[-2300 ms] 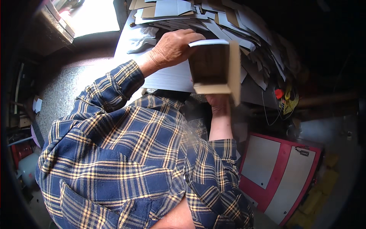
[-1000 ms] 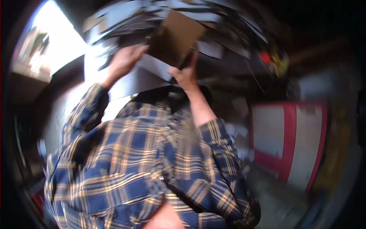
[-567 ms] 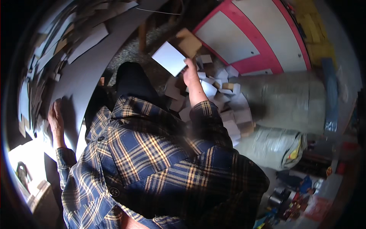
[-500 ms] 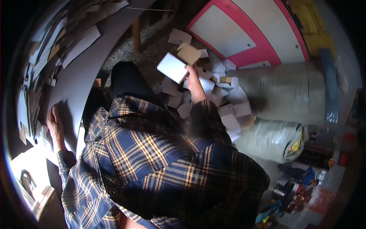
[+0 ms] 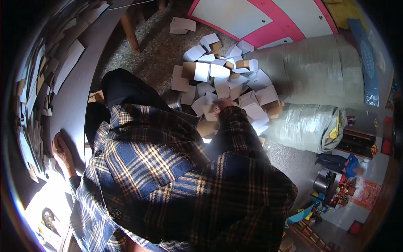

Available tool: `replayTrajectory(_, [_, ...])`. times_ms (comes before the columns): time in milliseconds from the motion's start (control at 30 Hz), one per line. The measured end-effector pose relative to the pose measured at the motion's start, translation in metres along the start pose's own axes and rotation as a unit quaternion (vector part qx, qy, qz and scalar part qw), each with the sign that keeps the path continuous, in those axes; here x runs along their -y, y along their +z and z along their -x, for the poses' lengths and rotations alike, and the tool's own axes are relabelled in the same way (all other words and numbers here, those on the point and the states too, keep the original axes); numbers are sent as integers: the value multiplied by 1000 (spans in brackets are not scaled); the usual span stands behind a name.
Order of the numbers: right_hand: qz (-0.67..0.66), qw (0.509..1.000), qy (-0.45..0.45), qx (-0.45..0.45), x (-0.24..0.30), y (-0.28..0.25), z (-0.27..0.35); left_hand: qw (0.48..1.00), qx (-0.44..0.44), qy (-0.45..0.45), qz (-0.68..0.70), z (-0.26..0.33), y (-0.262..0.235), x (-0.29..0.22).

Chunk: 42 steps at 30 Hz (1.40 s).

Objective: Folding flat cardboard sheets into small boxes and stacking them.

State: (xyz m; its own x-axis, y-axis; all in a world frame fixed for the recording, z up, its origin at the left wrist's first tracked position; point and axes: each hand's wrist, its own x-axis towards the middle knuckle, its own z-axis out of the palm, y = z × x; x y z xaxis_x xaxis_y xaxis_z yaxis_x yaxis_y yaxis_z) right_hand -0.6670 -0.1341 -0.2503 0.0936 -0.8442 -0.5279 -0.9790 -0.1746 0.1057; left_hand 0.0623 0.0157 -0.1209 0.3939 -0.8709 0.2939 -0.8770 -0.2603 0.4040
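Observation:
On the grey tabletop (image 5: 77,113) at my left, my left hand (image 5: 62,151) rests on its side, fingers stretched out and holding nothing. Stacks of flat white and brown card pieces (image 5: 37,96) lie on the same table, just beyond that hand. My right hand (image 5: 223,105) is low over a heap of small folded white cardboard boxes (image 5: 220,71) on the floor. Motion smears its fingers, so I cannot tell whether they grip anything. Brown insides show in several of the boxes, which lie at mixed angles.
A white and pink cabinet (image 5: 235,19) stands behind the heap. Two wrapped grey-green bales (image 5: 315,71) lie to its right. One box (image 5: 183,25) sits apart on the speckled floor near a wooden leg (image 5: 130,35). Another person (image 5: 344,164) is far off at right.
My right hand has drawn back toward me, down to the near side of the heap. The white box it held out is no longer in view in it. My left hand stays on the table.

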Motion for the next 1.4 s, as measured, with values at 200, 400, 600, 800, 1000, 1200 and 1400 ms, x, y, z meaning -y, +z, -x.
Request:
replayTrajectory(200, [112,938,242,-221,-182,59,-26,998,19,42,47,-47,34,-20])
replayTrajectory(400, [-34,986,33,-158,-98,-27,-84,995,-23,-99,12,1,-44,-53])
replayTrajectory(600, [-238,942,-149,182,-54,-76,-116,988,-34,-151,6,-9,-78,-127])
replayTrajectory(800, [-283,848,-390,221,155,-260,-148,991,-78,-105,25,-8,-77,-132])
replayTrajectory(1000, [-508,690,-515,29,358,-456,-77,986,-119,-105,54,-11,-56,-115])
replayTrajectory(1200, [-558,607,-550,-129,495,-541,-73,983,-121,-122,68,-9,-55,-123])
replayTrajectory(1400, [-569,685,-395,-225,539,-566,-101,984,-126,-111,58,-14,-54,-131])
